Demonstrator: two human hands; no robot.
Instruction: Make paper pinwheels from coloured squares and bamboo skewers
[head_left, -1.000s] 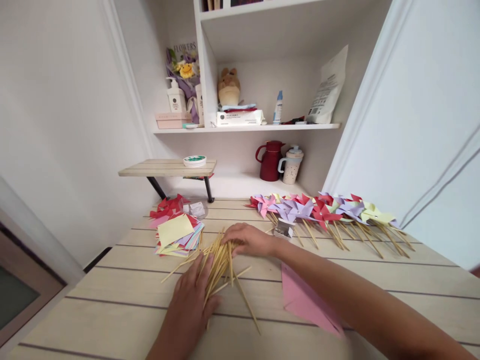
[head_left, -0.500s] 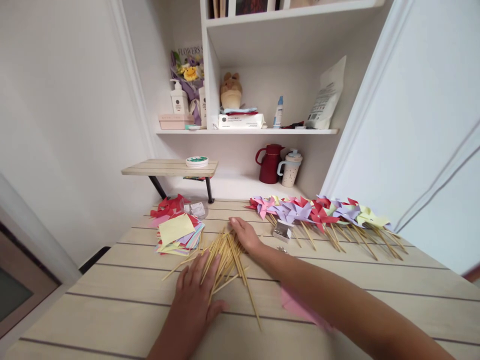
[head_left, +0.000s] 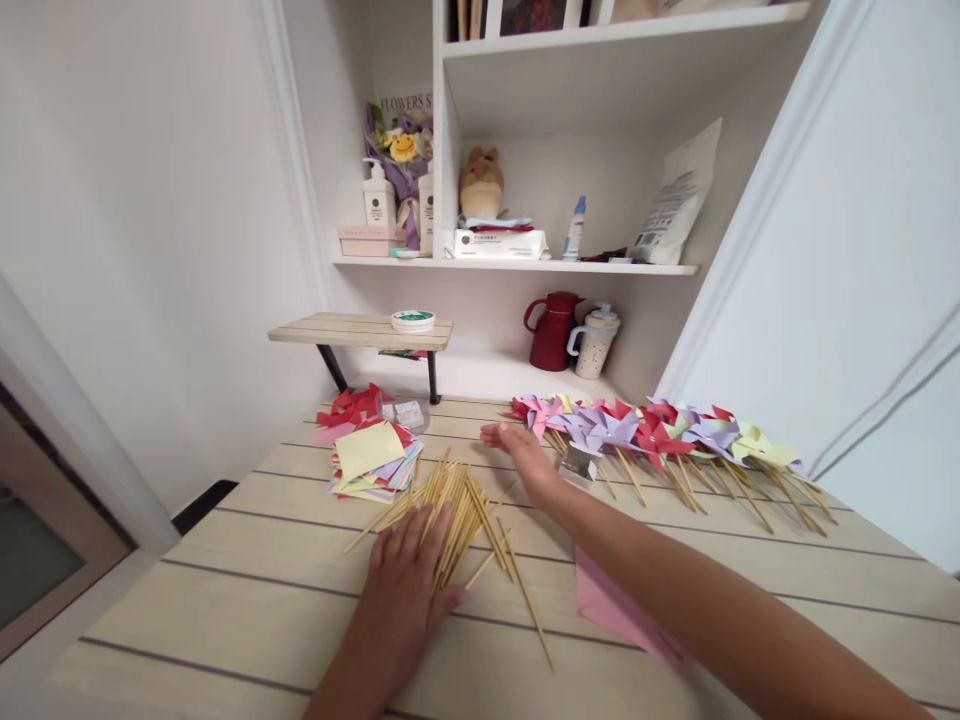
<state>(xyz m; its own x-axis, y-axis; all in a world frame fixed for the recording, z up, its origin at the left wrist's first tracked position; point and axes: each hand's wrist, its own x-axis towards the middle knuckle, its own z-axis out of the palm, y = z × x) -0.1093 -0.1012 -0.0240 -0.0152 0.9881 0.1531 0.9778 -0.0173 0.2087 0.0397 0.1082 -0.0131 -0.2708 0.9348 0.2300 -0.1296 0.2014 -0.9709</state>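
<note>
Wooden sticks [head_left: 450, 505] are being kept in a loose pile on the desk [head_left: 247, 590], beside the paper stack [head_left: 371, 455]. The left hand [head_left: 409, 585] is being pressed flat, fingers spread, on them; the right hand [head_left: 521, 452] is being held open just beyond.

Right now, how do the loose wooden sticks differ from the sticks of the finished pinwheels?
The loose wooden sticks are bare and lie crossed in a pile under the left hand. The pinwheel sticks carry coloured paper wheels and lie in a row, untouched. The right hand hovers between them. Both look like the same thin pale wood.
</note>
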